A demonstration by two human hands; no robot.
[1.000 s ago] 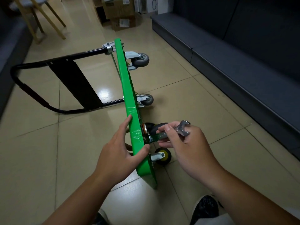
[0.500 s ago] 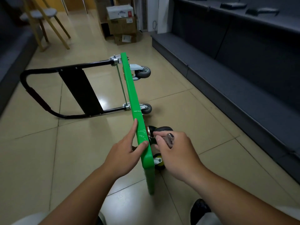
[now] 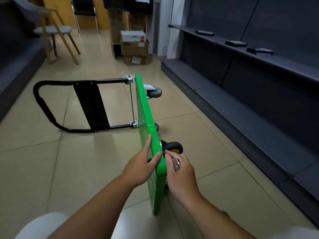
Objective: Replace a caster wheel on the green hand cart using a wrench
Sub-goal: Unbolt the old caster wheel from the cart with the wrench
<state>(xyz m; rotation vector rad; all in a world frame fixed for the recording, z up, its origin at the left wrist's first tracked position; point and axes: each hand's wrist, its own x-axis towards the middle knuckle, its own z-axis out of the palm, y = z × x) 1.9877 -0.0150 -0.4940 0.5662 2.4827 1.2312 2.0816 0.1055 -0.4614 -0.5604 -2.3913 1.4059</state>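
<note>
The green hand cart stands on its side edge on the tiled floor, its black folded handle lying to the left. My left hand grips the top edge of the green deck near its close end, thumb over the rim. My right hand holds a metal wrench against the underside, beside the black caster wheel with a yellow hub. The wrench head is hidden behind the deck. Two grey casters sit at the far end.
Dark grey low shelving runs along the right side. Stacked cardboard boxes stand at the back, and a wooden chair is at the back left. A dark bench edge lines the left. My knees show at the bottom.
My view has tilted up and the cart sits lower in frame. My right hand has swung the wrench down and in towards the deck, so less of the tool shows.
</note>
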